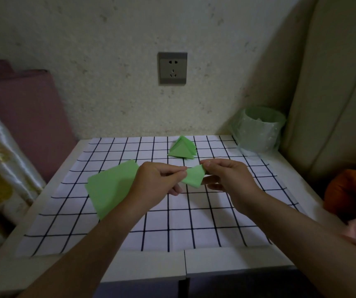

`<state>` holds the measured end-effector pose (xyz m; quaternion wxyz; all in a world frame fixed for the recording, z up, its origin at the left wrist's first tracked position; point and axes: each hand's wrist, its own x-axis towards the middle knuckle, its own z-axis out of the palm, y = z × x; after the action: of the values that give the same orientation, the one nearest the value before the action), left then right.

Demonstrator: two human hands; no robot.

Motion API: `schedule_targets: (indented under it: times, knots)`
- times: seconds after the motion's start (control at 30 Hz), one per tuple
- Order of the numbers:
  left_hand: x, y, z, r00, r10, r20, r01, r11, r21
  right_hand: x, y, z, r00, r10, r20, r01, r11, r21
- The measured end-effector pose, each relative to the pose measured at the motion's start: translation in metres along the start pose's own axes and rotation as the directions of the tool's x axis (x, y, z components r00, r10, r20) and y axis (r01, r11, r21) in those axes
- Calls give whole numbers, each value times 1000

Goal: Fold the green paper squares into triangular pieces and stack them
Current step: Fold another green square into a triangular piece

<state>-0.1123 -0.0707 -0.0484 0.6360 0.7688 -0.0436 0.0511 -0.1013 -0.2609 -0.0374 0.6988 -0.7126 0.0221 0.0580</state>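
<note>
Left hand [158, 179], right hand [228, 178]: folded paper [192, 179]

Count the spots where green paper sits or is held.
3: a flat pile of squares at the left, a stack of folded triangles at the back, one piece pinched between left hand and right hand. Sheets inside the piles can't be counted.

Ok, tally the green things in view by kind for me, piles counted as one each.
Flat squares pile: 1
Folded triangles pile: 1
Held piece: 1
Lined bin: 1
Total: 4
The sheets inside each pile cannot be counted.
</note>
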Motion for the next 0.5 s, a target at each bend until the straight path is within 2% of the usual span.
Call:
schedule_targets:
  times: [0.17,0.37,0.43,0.5]
  knots:
    - [0,3,-3,999,-10,32,9,999,33,1,-2,-2,1000,-13,18,14,998,-67]
    - [-1,5,-12,993,-54,105,44,994,98,3,-11,-14,982,-59,180,130,901,-415]
    - [0,5,-12,995,-81,53,79,996,39,5,-11,-15,981,-63,184,137,895,-426]
    - [0,3,-7,986,-160,-43,155,981,-113,7,-9,-12,987,-69,145,123,907,-402]
